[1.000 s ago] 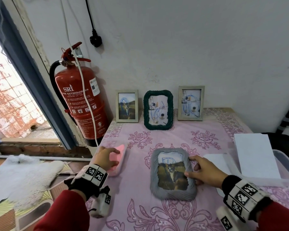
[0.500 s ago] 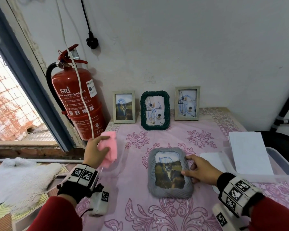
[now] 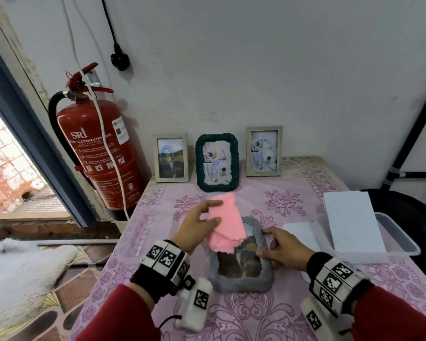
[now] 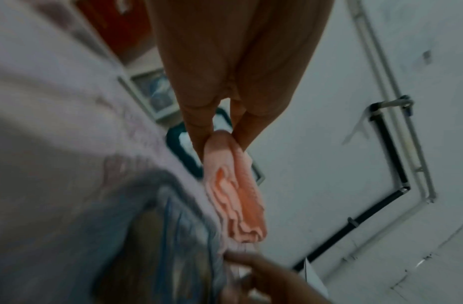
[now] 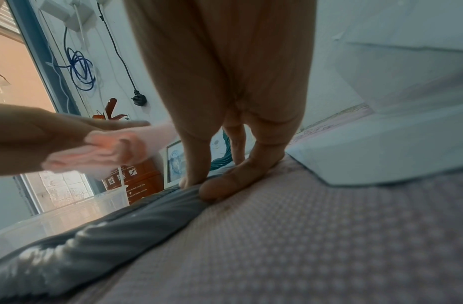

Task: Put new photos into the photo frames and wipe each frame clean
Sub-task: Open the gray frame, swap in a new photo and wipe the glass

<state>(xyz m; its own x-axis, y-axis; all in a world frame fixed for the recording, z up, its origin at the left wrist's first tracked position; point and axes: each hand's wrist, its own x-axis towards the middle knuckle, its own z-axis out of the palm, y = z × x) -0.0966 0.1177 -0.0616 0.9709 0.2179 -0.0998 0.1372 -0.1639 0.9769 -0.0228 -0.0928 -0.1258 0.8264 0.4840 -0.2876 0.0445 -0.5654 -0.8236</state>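
Note:
A grey ribbed photo frame (image 3: 241,281) with a cat photo lies flat on the pink flowered tablecloth (image 3: 293,316). My left hand (image 3: 197,225) pinches a pink cloth (image 3: 225,222), which hangs over the frame's upper left part. The left wrist view shows the cloth (image 4: 235,195) held between thumb and fingers above the frame (image 4: 147,236). My right hand (image 3: 283,247) holds the frame's right edge, with its fingertips (image 5: 194,176) on the grey rim (image 5: 108,232). Three upright frames stand against the wall: a pale one (image 3: 171,157), a green one (image 3: 217,162) and another pale one (image 3: 264,151).
A red fire extinguisher (image 3: 99,153) stands off the table's left back corner. A clear plastic box (image 3: 394,244) with white paper (image 3: 352,220) on it sits at the right, beside a white sheet (image 3: 303,235). A white fluffy rug (image 3: 22,269) lies on the floor.
My left hand picked the pink cloth up from the table's left edge and carried it right, over the grey frame. The right hand stayed on the frame's right edge.

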